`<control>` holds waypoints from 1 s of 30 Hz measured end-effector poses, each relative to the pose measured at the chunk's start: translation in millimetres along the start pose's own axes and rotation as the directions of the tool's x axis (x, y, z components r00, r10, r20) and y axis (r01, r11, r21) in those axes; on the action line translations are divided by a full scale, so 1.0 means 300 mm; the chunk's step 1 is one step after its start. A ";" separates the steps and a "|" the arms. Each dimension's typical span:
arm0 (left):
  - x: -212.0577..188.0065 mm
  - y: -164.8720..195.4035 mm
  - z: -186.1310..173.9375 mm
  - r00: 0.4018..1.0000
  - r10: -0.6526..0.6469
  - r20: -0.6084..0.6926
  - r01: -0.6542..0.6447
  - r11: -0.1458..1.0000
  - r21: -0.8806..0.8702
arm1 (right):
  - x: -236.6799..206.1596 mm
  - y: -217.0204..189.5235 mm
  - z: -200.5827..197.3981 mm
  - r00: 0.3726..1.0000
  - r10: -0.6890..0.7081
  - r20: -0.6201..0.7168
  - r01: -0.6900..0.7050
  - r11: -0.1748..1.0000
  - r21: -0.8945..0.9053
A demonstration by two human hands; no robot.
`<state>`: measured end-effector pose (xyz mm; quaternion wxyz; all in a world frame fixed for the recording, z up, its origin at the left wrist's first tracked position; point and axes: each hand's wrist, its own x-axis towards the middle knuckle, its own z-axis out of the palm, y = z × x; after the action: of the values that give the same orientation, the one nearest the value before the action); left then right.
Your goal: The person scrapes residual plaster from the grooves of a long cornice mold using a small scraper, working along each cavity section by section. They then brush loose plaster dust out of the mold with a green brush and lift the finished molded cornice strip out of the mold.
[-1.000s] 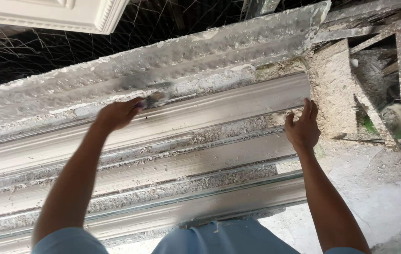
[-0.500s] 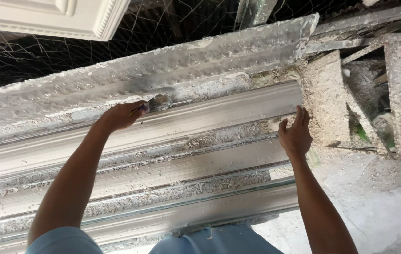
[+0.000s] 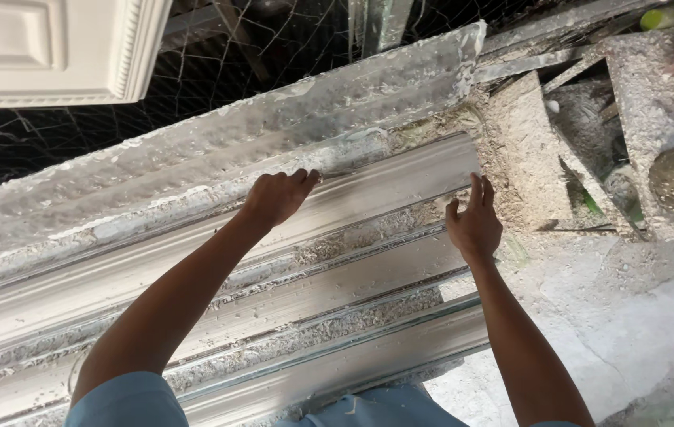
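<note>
Plaster-white moulding (image 3: 218, 261) runs across the bench below me. My left hand (image 3: 278, 196) is curled shut on its upper ridge; my right hand (image 3: 475, 225) rests open near its end.

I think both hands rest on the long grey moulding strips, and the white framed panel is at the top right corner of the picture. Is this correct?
Not quite. In the head view the white framed panel is at the top left corner, not the top right. The rest holds: the left hand and the right hand both rest on the long grey moulding strips.
</note>
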<state>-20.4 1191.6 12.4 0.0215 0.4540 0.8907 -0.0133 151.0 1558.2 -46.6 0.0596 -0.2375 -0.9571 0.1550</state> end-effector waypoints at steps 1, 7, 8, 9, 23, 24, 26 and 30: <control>0.028 0.011 -0.003 0.999 0.035 0.001 -0.035 0.999 0.034 | 0.000 0.002 -0.002 0.999 0.027 0.035 -0.027 1.000 0.012; 0.376 0.172 -0.044 0.987 0.158 0.020 -0.158 0.987 0.039 | -0.001 -0.005 -0.023 1.000 0.018 0.014 -0.018 1.000 0.025; 0.439 0.213 -0.053 0.990 0.133 0.052 -0.137 0.988 0.071 | 0.000 -0.009 -0.030 0.999 0.025 0.021 -0.026 0.999 0.040; 0.489 0.252 -0.060 0.990 0.111 0.084 -0.119 0.987 0.103 | 0.001 -0.011 -0.036 0.999 0.031 0.031 -0.033 0.999 0.038; -0.615 0.672 0.037 0.685 -0.719 -0.119 0.254 0.388 -0.886 | -0.002 0.040 0.024 0.987 -0.117 -0.113 0.129 0.986 0.104; -0.741 0.708 0.048 0.618 -0.785 -0.031 0.313 0.282 -0.907 | -0.012 0.037 0.030 0.956 -0.196 -0.216 0.221 0.970 0.100; -0.958 0.764 0.068 0.474 -0.877 0.077 0.416 0.146 -0.898 | -0.031 0.032 0.034 0.857 -0.383 -0.346 0.389 0.920 -0.055; -1.234 0.805 0.088 0.236 -0.963 0.132 0.462 -0.008 -0.887 | -0.161 -0.094 0.033 0.774 -0.533 -0.341 0.608 0.776 0.169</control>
<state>393.0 1033.3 3.7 -0.0393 -0.2034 0.8379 0.5050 179.5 1509.0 -48.7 0.2679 0.0581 -0.9354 0.2234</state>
